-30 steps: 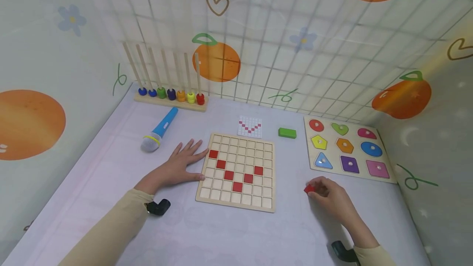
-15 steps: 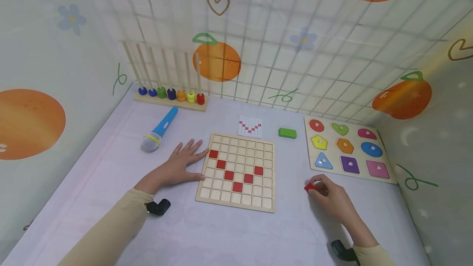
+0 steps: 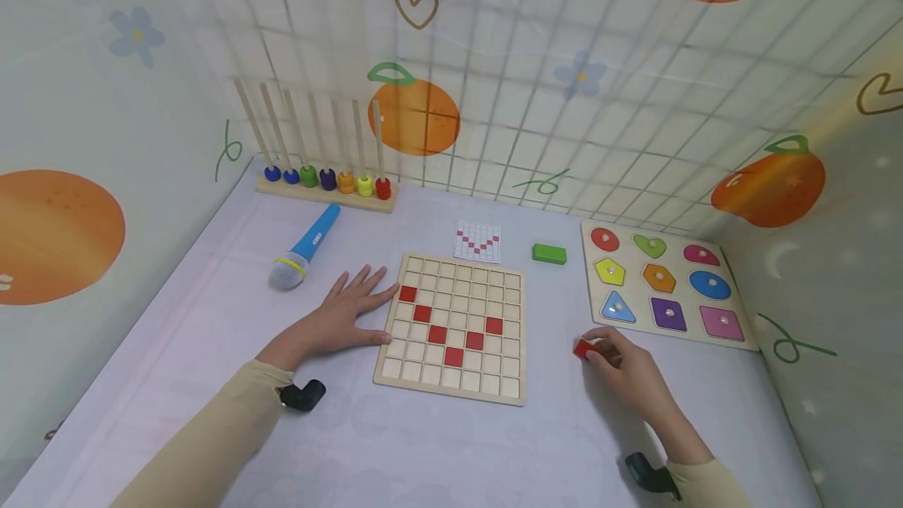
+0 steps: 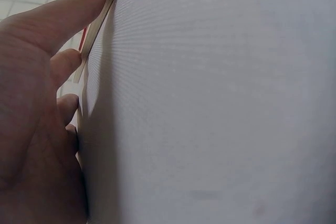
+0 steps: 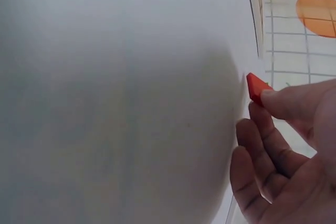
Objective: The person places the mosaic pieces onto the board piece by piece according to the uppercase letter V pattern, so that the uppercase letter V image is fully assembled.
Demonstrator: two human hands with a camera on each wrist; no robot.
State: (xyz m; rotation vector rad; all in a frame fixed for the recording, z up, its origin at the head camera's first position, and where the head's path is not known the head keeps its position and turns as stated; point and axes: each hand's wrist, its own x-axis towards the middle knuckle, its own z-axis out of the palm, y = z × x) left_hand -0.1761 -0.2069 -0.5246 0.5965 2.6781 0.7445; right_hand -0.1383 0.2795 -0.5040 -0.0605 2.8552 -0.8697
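A wooden grid board lies in the middle of the table, with several red squares set in its cells in a V-like line. My left hand rests flat with fingers spread, its thumb and index fingertips at the board's left edge. In the left wrist view the thumb overlaps that edge. To the right of the board, my right hand pinches a red square tile between thumb and fingers. The right wrist view shows this tile tilted, close over the white table, its other fingers loosely curled.
Behind the board lie a small pattern card and a green block. A shape puzzle is at the right. At the left are a blue toy microphone and a pegged bead stand near the printed back curtain.
My right hand has shifted slightly left and away from me, turning the pinched red tile so more of its face shows. My left hand and the board have stayed still.
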